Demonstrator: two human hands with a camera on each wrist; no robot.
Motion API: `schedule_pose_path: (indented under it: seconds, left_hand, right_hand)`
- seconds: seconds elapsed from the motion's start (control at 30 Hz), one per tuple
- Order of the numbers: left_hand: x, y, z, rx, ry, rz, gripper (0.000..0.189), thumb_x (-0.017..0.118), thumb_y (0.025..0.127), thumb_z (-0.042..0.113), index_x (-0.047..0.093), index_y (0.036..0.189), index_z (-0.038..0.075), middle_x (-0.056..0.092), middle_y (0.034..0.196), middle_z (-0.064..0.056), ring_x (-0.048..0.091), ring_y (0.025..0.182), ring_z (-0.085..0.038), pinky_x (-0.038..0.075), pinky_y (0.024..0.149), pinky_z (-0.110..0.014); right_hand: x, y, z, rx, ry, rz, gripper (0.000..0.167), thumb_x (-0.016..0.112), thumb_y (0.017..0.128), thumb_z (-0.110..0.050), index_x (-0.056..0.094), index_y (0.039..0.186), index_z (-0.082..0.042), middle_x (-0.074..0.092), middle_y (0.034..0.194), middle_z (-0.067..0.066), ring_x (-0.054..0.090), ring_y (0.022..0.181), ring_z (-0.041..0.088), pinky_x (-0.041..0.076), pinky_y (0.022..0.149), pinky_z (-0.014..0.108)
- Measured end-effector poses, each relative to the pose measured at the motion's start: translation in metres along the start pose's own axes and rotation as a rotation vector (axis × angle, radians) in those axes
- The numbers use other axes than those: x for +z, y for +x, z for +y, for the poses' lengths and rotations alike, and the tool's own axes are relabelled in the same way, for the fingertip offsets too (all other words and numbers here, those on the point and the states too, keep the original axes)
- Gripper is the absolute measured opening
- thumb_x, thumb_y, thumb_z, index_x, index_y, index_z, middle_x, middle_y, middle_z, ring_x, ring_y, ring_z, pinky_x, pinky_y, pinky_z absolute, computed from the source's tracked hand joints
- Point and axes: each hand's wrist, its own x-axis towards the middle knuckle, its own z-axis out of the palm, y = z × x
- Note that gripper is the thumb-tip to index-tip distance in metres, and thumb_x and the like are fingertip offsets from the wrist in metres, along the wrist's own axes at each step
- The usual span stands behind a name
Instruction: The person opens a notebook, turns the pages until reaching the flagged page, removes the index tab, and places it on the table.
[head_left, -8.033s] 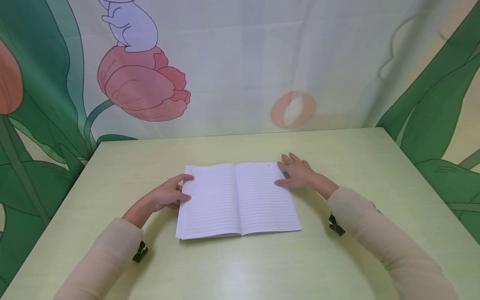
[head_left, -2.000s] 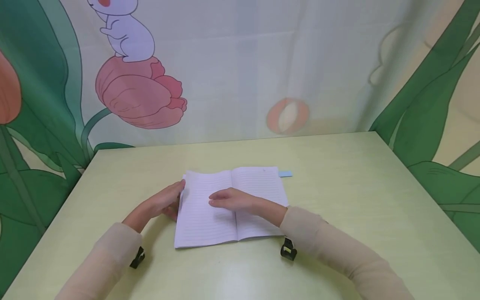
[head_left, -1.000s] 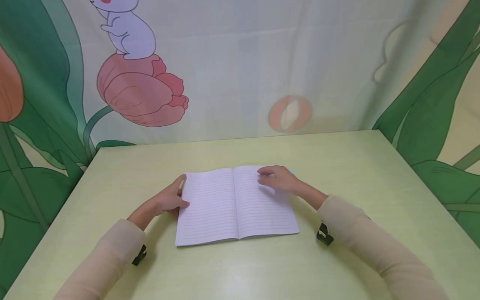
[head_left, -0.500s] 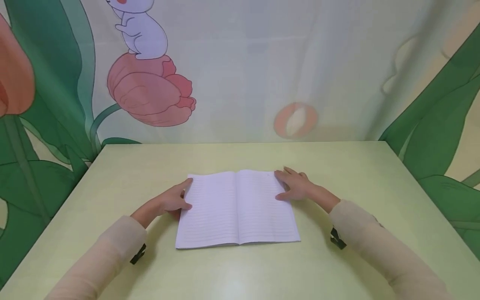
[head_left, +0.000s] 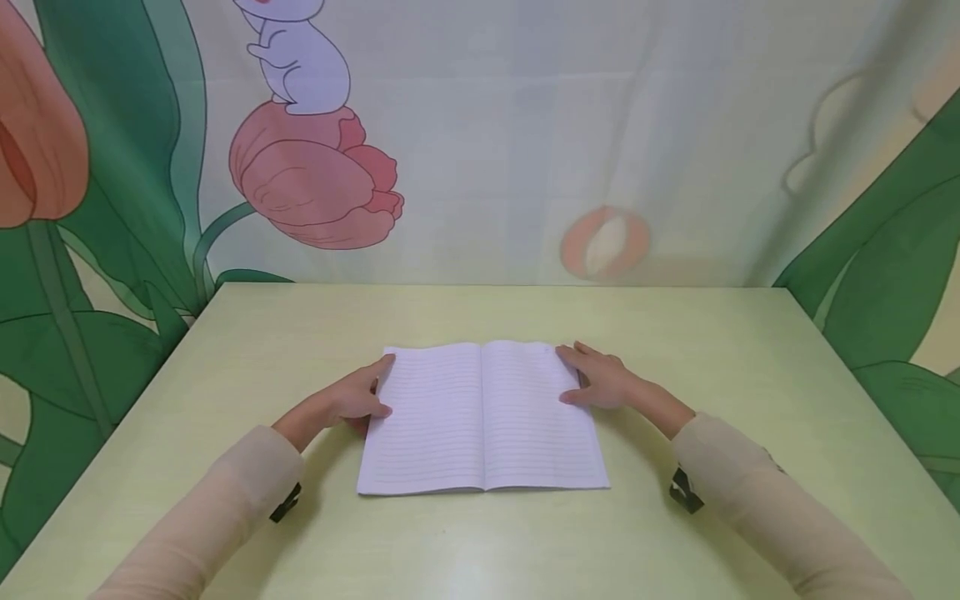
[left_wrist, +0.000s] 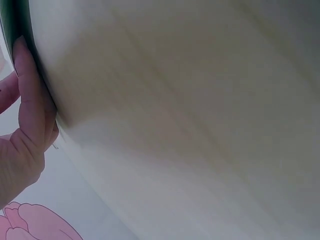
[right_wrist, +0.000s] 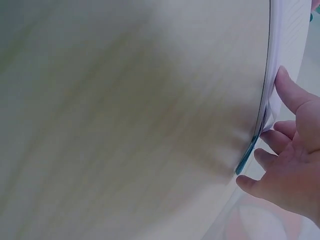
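Note:
An open notebook (head_left: 427, 425) with lined, unwritten-looking white pages lies flat in the middle of the table. My left hand (head_left: 358, 393) holds its left edge, thumb and forefinger on the page margin. In the left wrist view, the left fingers (left_wrist: 31, 95) lie along the notebook's dark green cover edge (left_wrist: 31, 30). At the upper right edge, my right hand (head_left: 600, 379) grips the pages with the thumb on top. From the right wrist view, a page corner bends beside the right thumb (right_wrist: 287, 87), and a teal strip (right_wrist: 246, 159) shows at the edge near the other fingertips.
The pale wooden table (head_left: 480, 550) extends around the notebook. Behind it hangs a curtain (head_left: 480, 167) printed with a rabbit, tulips and leaves. Dark wrist devices (head_left: 685, 492) sit under both sleeves.
My right hand has gone from over the left page, across the right page, to the right edge. The light blue tab there is now hidden in the head view. The left hand stays at its edge.

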Motion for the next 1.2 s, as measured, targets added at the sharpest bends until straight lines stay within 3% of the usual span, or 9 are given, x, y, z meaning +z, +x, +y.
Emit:
schedule_pose_path:
  seconds: [0.13, 0.27, 0.37, 0.53, 0.63, 0.8, 0.9, 1.07, 1.2]
  left_hand:
    - [0.0, -0.001, 0.001, -0.009, -0.003, 0.002, 0.086, 0.057, 0.084, -0.007, 0.001, 0.147, 0.01, 0.041, 0.114, -0.026, 0.058, 0.061, -0.022, 0.049, 0.05, -0.035]
    - [0.001, 0.0, 0.003, -0.016, 0.006, 0.005, 0.086, 0.057, 0.084, -0.006, 0.001, 0.147, 0.011, 0.039, 0.118, -0.027, 0.058, 0.062, -0.022, 0.049, 0.05, -0.034]
    - [0.002, 0.0, 0.005, -0.011, 0.005, 0.001, 0.086, 0.057, 0.084, -0.007, 0.001, 0.147, 0.01, 0.038, 0.121, -0.029, 0.059, 0.064, -0.022, 0.049, 0.051, -0.034]
    - [0.001, -0.003, 0.004, 0.003, -0.016, -0.007, 0.086, 0.056, 0.084, -0.009, 0.0, 0.147, 0.009, 0.037, 0.121, -0.031, 0.059, 0.065, -0.022, 0.05, 0.053, -0.036]
    - [0.002, -0.004, 0.004, 0.008, -0.024, -0.006, 0.086, 0.056, 0.084, -0.009, 0.0, 0.147, 0.009, 0.037, 0.122, -0.031, 0.059, 0.067, -0.021, 0.05, 0.054, -0.036]
    - [0.002, -0.003, 0.002, 0.014, -0.046, -0.013, 0.086, 0.055, 0.084, -0.009, 0.0, 0.147, 0.009, 0.037, 0.121, -0.03, 0.059, 0.067, -0.021, 0.05, 0.054, -0.037]
    - [0.001, -0.003, 0.0, 0.018, -0.059, -0.026, 0.086, 0.055, 0.084, -0.009, -0.001, 0.147, 0.01, 0.04, 0.117, -0.029, 0.06, 0.067, -0.023, 0.05, 0.054, -0.037]
    - [0.0, -0.003, -0.001, 0.029, -0.088, -0.044, 0.086, 0.054, 0.084, -0.009, -0.003, 0.146, 0.009, 0.043, 0.112, -0.028, 0.06, 0.068, -0.024, 0.051, 0.056, -0.039]
    - [0.0, -0.003, 0.0, 0.029, -0.102, -0.055, 0.085, 0.053, 0.085, -0.009, -0.003, 0.146, 0.009, 0.043, 0.113, -0.028, 0.061, 0.071, -0.025, 0.051, 0.058, -0.04]
  right_hand:
    - [0.0, -0.001, -0.004, -0.027, 0.007, 0.024, 0.073, 0.063, 0.085, -0.025, 0.026, 0.141, 0.002, 0.029, 0.14, 0.028, 0.023, 0.129, 0.042, 0.02, 0.099, 0.058]
    - [-0.001, -0.003, -0.006, -0.052, 0.113, 0.095, 0.07, 0.064, 0.084, -0.02, 0.029, 0.139, 0.005, 0.038, 0.135, 0.026, 0.035, 0.124, 0.04, 0.027, 0.1, 0.051]
    - [-0.004, -0.005, -0.013, -0.028, 0.296, 0.123, 0.065, 0.064, 0.083, -0.02, 0.035, 0.136, 0.005, 0.046, 0.129, 0.023, 0.044, 0.117, 0.035, 0.034, 0.096, 0.046]
    - [-0.008, -0.004, -0.039, 0.042, 0.672, 0.045, 0.062, 0.064, 0.083, -0.021, 0.038, 0.137, -0.003, 0.05, 0.125, 0.016, 0.052, 0.104, 0.025, 0.041, 0.088, 0.039]
    - [-0.01, -0.002, -0.058, 0.0, 0.816, 0.015, 0.07, 0.062, 0.084, -0.015, 0.026, 0.144, -0.009, 0.036, 0.139, 0.011, 0.042, 0.118, 0.023, 0.035, 0.096, 0.039]
    - [-0.006, 0.0, -0.095, -0.109, 0.743, 0.006, 0.08, 0.063, 0.084, -0.013, 0.015, 0.147, -0.023, 0.012, 0.151, -0.003, 0.01, 0.136, 0.016, 0.016, 0.107, 0.043]
    - [0.001, 0.003, -0.114, -0.119, 0.653, 0.01, 0.077, 0.064, 0.084, -0.018, 0.019, 0.146, -0.023, 0.019, 0.149, -0.001, 0.019, 0.134, 0.018, 0.025, 0.103, 0.044]
    - [0.014, 0.01, -0.128, -0.139, 0.641, 0.01, 0.072, 0.064, 0.084, -0.02, 0.027, 0.145, -0.015, 0.029, 0.145, 0.005, 0.034, 0.126, 0.017, 0.033, 0.098, 0.04]
    - [0.025, 0.014, -0.133, -0.149, 0.565, -0.044, 0.071, 0.064, 0.084, -0.024, 0.028, 0.144, -0.015, 0.048, 0.13, 0.011, 0.049, 0.093, 0.014, 0.041, 0.083, 0.032]
